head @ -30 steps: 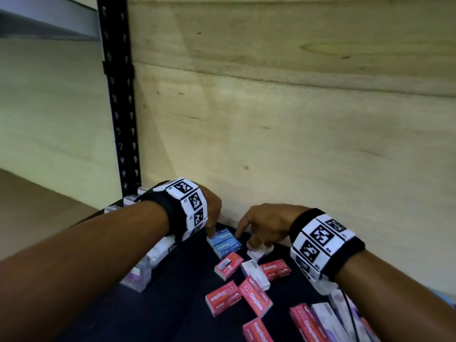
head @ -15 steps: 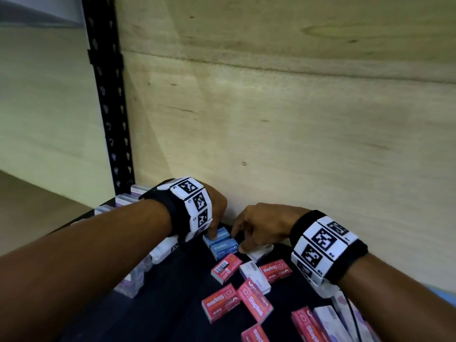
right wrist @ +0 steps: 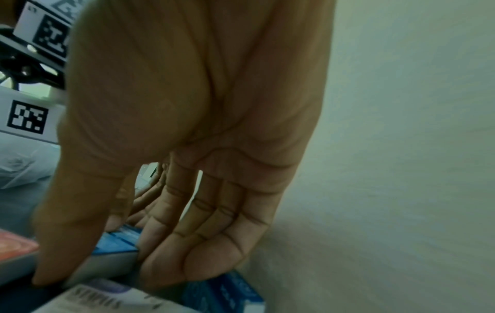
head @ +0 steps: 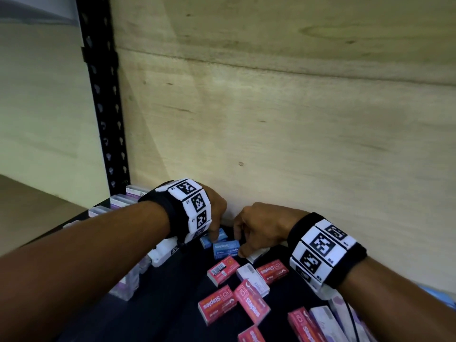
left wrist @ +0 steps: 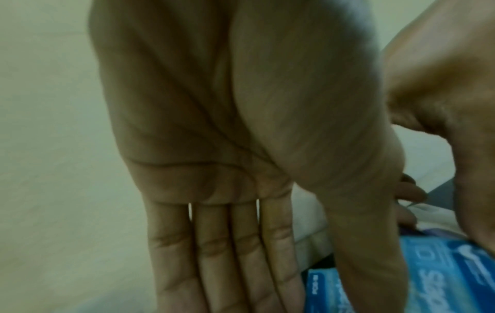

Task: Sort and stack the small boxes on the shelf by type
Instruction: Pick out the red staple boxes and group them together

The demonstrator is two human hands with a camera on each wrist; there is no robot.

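Two blue staple boxes lie by the wooden back wall. My left hand [head: 214,233] touches the rear blue box [head: 209,239] with straight fingers, and its thumb [left wrist: 375,264] rests on the box's top [left wrist: 442,281]. My right hand [head: 239,244] pinches the right end of the front blue box [head: 225,248] between thumb and index finger. In the right wrist view that box [right wrist: 118,243] sits between the thumb and the fingers [right wrist: 166,264]. Red staple boxes [head: 217,303] and a white box [head: 253,280] lie loose on the dark shelf [head: 167,304].
A row of white and purple boxes [head: 128,201] stands along the left edge, partly hidden by my left forearm. The plywood back wall [head: 271,144] is right behind both hands. A black perforated upright [head: 106,107] rises at the left. More boxes [head: 320,322] lie at the lower right.
Both hands have drawn closer together at the wall. My right hand has left the white box, and its thumb and index finger now close on the front blue box.
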